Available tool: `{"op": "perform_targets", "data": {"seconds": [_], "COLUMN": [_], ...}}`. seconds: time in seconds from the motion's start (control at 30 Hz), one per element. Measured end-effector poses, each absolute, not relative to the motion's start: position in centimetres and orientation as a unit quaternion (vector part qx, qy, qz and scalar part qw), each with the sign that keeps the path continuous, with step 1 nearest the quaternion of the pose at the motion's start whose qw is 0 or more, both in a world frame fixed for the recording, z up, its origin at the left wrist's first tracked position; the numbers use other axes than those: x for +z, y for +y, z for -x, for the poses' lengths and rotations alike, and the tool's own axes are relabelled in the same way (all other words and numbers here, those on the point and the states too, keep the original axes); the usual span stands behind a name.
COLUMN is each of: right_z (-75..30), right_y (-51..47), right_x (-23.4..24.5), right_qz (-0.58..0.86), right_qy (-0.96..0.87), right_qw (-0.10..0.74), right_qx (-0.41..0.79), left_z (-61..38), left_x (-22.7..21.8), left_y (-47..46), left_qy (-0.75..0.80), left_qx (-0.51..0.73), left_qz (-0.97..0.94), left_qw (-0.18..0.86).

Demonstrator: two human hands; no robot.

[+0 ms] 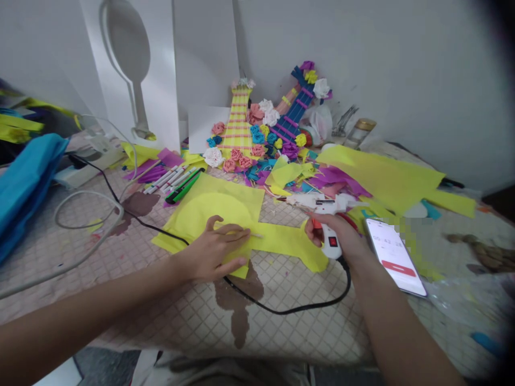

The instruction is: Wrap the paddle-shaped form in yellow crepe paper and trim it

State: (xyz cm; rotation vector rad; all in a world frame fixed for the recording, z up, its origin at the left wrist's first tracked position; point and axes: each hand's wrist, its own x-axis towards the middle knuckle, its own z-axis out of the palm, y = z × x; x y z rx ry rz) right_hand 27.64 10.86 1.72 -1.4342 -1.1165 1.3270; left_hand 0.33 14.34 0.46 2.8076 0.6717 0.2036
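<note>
My left hand (215, 247) rests on a yellow paper sheet (209, 212) in the middle of the table, fingers pinched around a thin wooden stick (254, 235) and the paper's edge. A yellow paper strip (287, 241) runs right from it. My right hand (336, 231) is closed round the handle of a white hot glue gun (317, 202), whose nozzle points left. The gun's black cord (281, 308) loops across the table in front.
A phone (396, 257) showing a timer lies right of my right hand. Paper guitars with paper flowers (257, 128) lean on the wall behind. Markers and a green cutter (179, 182) lie at left, cables (86, 214) and a power strip farther left. Paper scraps (386, 177) cover the right.
</note>
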Motion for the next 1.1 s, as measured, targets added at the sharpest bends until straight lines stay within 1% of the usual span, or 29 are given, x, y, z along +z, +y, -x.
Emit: {"op": "perform_targets", "data": {"seconds": [0.13, 0.4, 0.5, 0.63, 0.73, 0.83, 0.97, 1.1], "right_z": [-27.5, -27.3, -27.4, -27.4, -27.5, -27.4, -27.3, -27.3], "right_y": [10.8, 10.7, 10.6, 10.7, 10.8, 10.8, 10.7, 10.7], "right_x": [1.8, 1.9, 1.9, 1.8, 1.8, 1.8, 1.8, 1.8], "right_qz": [0.575, 0.581, 0.581, 0.58, 0.578, 0.576, 0.58, 0.582], "right_qy": [-0.449, -0.447, -0.447, -0.446, -0.445, -0.444, -0.442, -0.444], "right_qw": [0.433, 0.434, 0.438, 0.433, 0.429, 0.433, 0.436, 0.431], "right_qx": [0.53, 0.524, 0.521, 0.527, 0.533, 0.532, 0.527, 0.528], "left_z": [-0.2, -1.6, -1.9, -1.9, -1.5, -0.9, -0.6, -0.6], "left_x": [0.5, -0.9, -1.5, -2.3, -2.3, -1.4, -0.3, -0.4], "left_y": [14.1, 15.0, 15.5, 16.5, 17.2, 16.8, 14.6, 12.8], "left_qy": [0.217, 0.255, 0.265, 0.282, 0.267, 0.225, 0.161, 0.168], "left_qx": [0.07, 0.081, 0.113, 0.19, 0.208, 0.197, 0.152, 0.086], "left_qz": [-0.965, -0.961, -0.955, -0.936, -0.937, -0.951, -0.97, -0.979], "left_qw": [0.131, 0.07, 0.074, 0.092, 0.086, 0.078, 0.099, 0.081]}}
